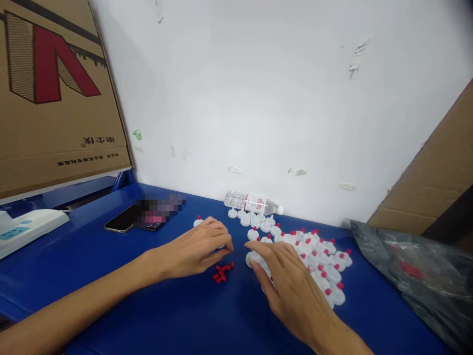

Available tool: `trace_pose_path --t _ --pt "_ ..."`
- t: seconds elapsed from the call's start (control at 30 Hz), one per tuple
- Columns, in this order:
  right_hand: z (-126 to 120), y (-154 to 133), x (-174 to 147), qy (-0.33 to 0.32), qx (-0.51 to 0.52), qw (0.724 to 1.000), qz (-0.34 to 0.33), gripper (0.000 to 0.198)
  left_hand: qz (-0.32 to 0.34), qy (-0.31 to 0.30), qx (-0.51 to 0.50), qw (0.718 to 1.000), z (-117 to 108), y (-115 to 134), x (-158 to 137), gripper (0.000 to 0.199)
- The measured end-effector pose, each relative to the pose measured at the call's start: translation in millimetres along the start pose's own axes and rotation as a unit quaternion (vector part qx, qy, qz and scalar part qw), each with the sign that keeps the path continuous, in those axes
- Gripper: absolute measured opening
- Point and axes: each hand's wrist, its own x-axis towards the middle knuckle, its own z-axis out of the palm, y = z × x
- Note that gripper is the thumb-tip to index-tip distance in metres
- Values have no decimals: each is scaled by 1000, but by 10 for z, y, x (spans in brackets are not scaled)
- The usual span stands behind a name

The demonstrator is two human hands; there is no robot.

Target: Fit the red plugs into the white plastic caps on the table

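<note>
My left hand is left of the middle, its fingers curled in and thumb drawn close to them. A little white shows between the fingers, but I cannot tell what they hold. Just below lies a small heap of red tips on the blue table. My right hand reaches over the near side of a spread of white round caps with red tips. Its thumb and index finger are apart, with a white cap at the gap. The hand covers part of the spread.
A clear plastic bottle lies by the wall, with several white caps without red tips before it. Two phones and a white power strip lie left. Cardboard stands behind them. A dark plastic bag lies right.
</note>
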Motion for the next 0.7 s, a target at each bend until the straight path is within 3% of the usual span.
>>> trace_pose_path --t 0.13,0.27,0.43,0.7 --pt "26 25 -30 32 12 999 -1 43 17 27 3 999 37 39 19 20" --pt "41 32 -49 19 11 1000 4 47 30 75 -32 996 117 34 26 22" --pt "46 40 -48 16 2 1000 14 46 -34 169 -134 976 177 51 26 17" --pt "28 27 -42 28 3 999 -15 38 -69 165 -220 959 188 140 46 15"
